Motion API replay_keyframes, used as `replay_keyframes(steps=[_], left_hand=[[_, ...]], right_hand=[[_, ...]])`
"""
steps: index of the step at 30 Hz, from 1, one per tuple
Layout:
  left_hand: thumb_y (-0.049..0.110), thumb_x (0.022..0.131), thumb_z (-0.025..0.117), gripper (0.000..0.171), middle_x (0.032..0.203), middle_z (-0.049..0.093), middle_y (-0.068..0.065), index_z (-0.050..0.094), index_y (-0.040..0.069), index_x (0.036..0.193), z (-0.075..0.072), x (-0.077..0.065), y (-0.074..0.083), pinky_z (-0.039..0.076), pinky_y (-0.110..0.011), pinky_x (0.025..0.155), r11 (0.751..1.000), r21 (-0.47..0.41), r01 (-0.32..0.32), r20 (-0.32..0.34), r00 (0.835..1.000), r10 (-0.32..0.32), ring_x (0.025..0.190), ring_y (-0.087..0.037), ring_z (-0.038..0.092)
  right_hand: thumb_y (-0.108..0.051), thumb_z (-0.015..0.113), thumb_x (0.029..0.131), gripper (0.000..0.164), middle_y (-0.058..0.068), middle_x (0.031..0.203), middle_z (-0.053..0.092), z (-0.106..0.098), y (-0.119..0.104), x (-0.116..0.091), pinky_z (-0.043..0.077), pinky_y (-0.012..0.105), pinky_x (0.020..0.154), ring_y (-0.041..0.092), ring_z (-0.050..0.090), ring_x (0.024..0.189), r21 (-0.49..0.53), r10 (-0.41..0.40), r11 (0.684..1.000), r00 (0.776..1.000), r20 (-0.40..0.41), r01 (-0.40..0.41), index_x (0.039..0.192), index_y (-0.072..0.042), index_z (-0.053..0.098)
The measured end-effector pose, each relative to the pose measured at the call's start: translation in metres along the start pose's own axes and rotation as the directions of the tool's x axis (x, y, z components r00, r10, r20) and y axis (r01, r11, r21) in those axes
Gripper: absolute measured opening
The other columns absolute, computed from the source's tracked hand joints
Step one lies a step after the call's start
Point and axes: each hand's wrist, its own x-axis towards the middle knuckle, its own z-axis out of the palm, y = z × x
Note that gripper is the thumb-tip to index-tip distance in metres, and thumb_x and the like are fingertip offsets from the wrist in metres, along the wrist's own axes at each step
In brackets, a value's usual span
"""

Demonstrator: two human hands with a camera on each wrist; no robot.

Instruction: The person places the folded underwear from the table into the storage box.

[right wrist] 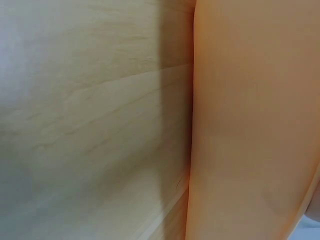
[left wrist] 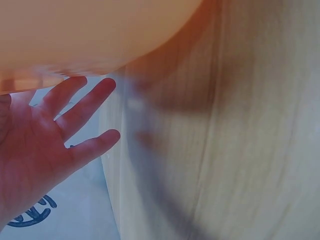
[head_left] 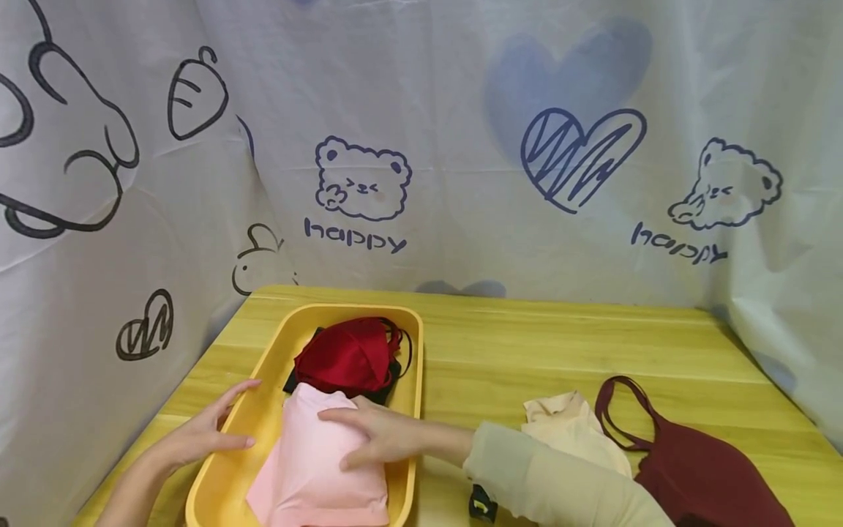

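Observation:
A yellow plastic bin [head_left: 418, 366] stands on the table, holding folded clothing. At its near end lies a smooth pale pink garment [head_left: 323, 487], and my right hand [head_left: 385, 435] rests on it with the fingers spread. Behind it are a shiny red garment [head_left: 345, 355] with thin straps and a dark cloth [head_left: 378, 395] underneath. My left hand [head_left: 197, 433] is at the bin's left rim, thumb over the inside. The left wrist view has that hand [left wrist: 45, 130] with its fingers extended beside the bin's outer wall [left wrist: 100, 35]. In the right wrist view the bin's side [right wrist: 250, 120] hides the right hand's work.
Right of the bin, a cream garment [head_left: 573, 428] and a maroon strappy top [head_left: 707, 468] lie on the wooden table [head_left: 527, 351]. A small black item [head_left: 483, 505] sits beside the right sleeve [head_left: 553, 468]. White printed curtains [head_left: 461, 146] enclose the table's back and sides.

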Motion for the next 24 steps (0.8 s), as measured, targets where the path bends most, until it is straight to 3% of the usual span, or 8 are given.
replay_keyframes(steps=[7,11,15,20,24], left_hand=[[0.003,0.076,0.065,0.075,0.14,0.016,-0.032,0.021,-0.005,0.137,-0.0002,-0.0009,0.0008,0.004,-0.075,0.09,1.0,-0.001,-0.003,0.001,1.0,0.003,0.124,-0.055,0.0],[0.004,0.077,0.065,0.075,0.142,0.016,-0.031,0.022,-0.004,0.138,-0.0014,0.0002,0.0007,0.005,-0.075,0.09,1.0,0.016,-0.004,0.0,1.0,0.004,0.125,-0.056,0.0],[0.005,0.077,0.065,0.075,0.142,0.016,-0.032,0.022,-0.003,0.138,-0.0021,0.0012,0.0011,0.007,-0.075,0.089,1.0,0.026,-0.002,0.004,1.0,0.002,0.125,-0.057,0.002],[0.005,0.078,0.064,0.075,0.142,0.015,-0.032,0.021,-0.003,0.138,-0.0011,0.0011,-0.0005,0.006,-0.075,0.089,1.0,0.023,-0.006,0.003,1.0,0.006,0.125,-0.058,0.001],[0.004,0.078,0.064,0.074,0.142,0.017,-0.031,0.022,-0.003,0.138,-0.0001,-0.0003,-0.0028,0.005,-0.075,0.089,1.0,0.021,-0.021,-0.004,1.0,0.021,0.125,-0.057,-0.001]], right_hand=[[-0.028,0.064,0.083,0.064,0.012,0.128,0.038,0.0037,-0.0045,-0.0016,0.033,0.021,0.098,0.013,0.037,0.116,-0.07,0.042,0.997,0.999,0.026,-0.04,0.14,-0.016,0.037],[-0.027,0.062,0.084,0.059,0.013,0.135,0.034,0.0041,-0.0051,-0.0023,0.031,0.026,0.102,0.018,0.032,0.124,-0.067,0.076,0.995,0.997,-0.019,-0.077,0.138,-0.017,0.042],[-0.024,0.062,0.084,0.049,0.012,0.133,0.038,0.0031,-0.0038,-0.002,0.032,0.027,0.101,0.019,0.035,0.123,-0.016,0.096,0.995,0.993,-0.07,-0.098,0.131,-0.014,0.051],[-0.019,0.064,0.083,0.04,0.007,0.119,0.048,0.0002,-0.0001,-0.0031,0.039,0.019,0.086,0.014,0.044,0.106,0.133,0.104,0.988,0.983,-0.151,-0.084,0.122,-0.009,0.058],[-0.012,0.063,0.084,0.037,0.011,0.115,0.051,-0.0045,0.0012,-0.0072,0.043,0.017,0.08,0.019,0.053,0.1,0.347,0.137,0.935,0.974,-0.182,-0.067,0.12,-0.004,0.058]])
